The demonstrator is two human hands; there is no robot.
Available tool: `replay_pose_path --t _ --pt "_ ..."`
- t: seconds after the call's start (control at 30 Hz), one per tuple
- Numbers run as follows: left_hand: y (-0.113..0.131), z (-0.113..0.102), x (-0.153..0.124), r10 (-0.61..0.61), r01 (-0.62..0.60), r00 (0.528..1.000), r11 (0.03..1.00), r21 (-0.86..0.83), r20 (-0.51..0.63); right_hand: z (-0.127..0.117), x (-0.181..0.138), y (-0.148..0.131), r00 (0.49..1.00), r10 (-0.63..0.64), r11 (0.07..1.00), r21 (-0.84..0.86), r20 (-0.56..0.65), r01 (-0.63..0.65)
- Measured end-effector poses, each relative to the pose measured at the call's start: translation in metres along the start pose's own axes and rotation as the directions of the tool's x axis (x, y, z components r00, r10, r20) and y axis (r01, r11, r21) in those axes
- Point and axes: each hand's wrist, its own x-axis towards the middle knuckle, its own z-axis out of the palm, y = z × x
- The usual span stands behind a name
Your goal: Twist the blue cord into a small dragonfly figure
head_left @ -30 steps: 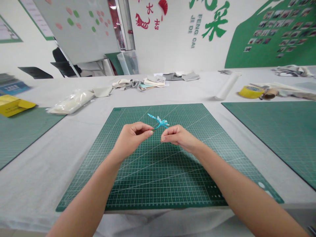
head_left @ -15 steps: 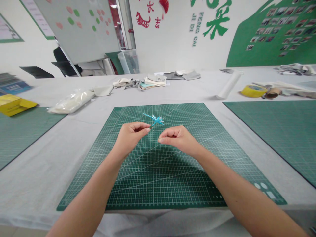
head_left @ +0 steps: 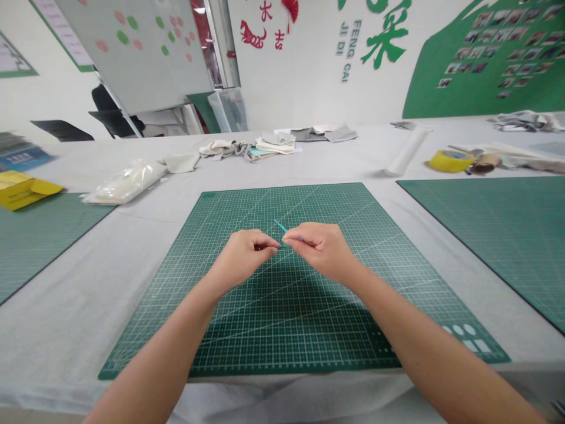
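Observation:
My left hand (head_left: 245, 258) and my right hand (head_left: 321, 248) meet fingertip to fingertip over the middle of a green cutting mat (head_left: 282, 330). Both are closed in a pinch on a small turquoise ribbon piece (head_left: 281, 227). Only a thin blue tip of it sticks out above my right thumb. The rest is hidden inside my fingers. Both forearms reach in from the near edge of the table.
A grey cloth (head_left: 66, 306) covers the table. Two more green mats lie at the left (head_left: 35, 235) and right (head_left: 498, 229). A yellow box (head_left: 22, 188), a plastic bag (head_left: 126, 181), fabric scraps (head_left: 269, 144), a white roll (head_left: 406, 152) and yellow tape (head_left: 450, 160) lie farther back.
My right hand has moved left and closed on the ribbon piece again. The spread blue loops seen earlier are now covered by my fingers. Both hands sit slightly lower.

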Motion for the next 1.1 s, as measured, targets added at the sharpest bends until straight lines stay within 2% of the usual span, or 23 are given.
replay_pose_path --t 0.13,0.27,0.53,0.63,0.73,0.87,0.97,1.1 --pt "0.005 0.000 -0.002 0.028 -0.029 0.994 1.000 0.005 0.104 0.002 -0.001 0.006 0.999 -0.040 0.989 -0.143 -0.020 0.037" --pt "0.007 -0.001 -0.003 0.030 -0.033 0.985 0.999 0.016 0.168 0.003 -0.002 0.009 0.999 -0.048 0.965 -0.256 0.025 0.053" --pt "0.007 -0.004 -0.004 0.107 -0.134 0.964 0.987 0.094 0.244 0.002 0.001 0.008 0.989 0.077 0.957 -0.287 0.123 -0.039" --pt "0.007 -0.007 -0.006 0.143 -0.181 0.944 0.978 0.102 0.297 -0.001 0.004 0.010 0.967 0.156 0.972 -0.203 0.200 -0.115" --pt "0.009 -0.011 -0.007 0.208 -0.232 0.904 0.972 0.020 0.374 -0.004 0.007 0.014 0.919 0.244 0.969 -0.052 0.310 -0.240" --pt "0.014 -0.016 -0.008 0.288 -0.249 0.849 0.957 -0.145 0.442 -0.006 0.008 0.019 0.829 0.300 0.888 0.180 0.472 -0.424" --pt "0.014 -0.020 -0.008 0.309 -0.230 0.859 0.945 -0.233 0.408 -0.009 0.008 0.020 0.799 0.288 0.775 0.361 0.528 -0.518" --pt "0.012 -0.024 -0.008 0.287 -0.196 0.911 0.933 -0.302 0.295 -0.011 0.010 0.019 0.791 0.330 0.641 0.493 0.515 -0.588"
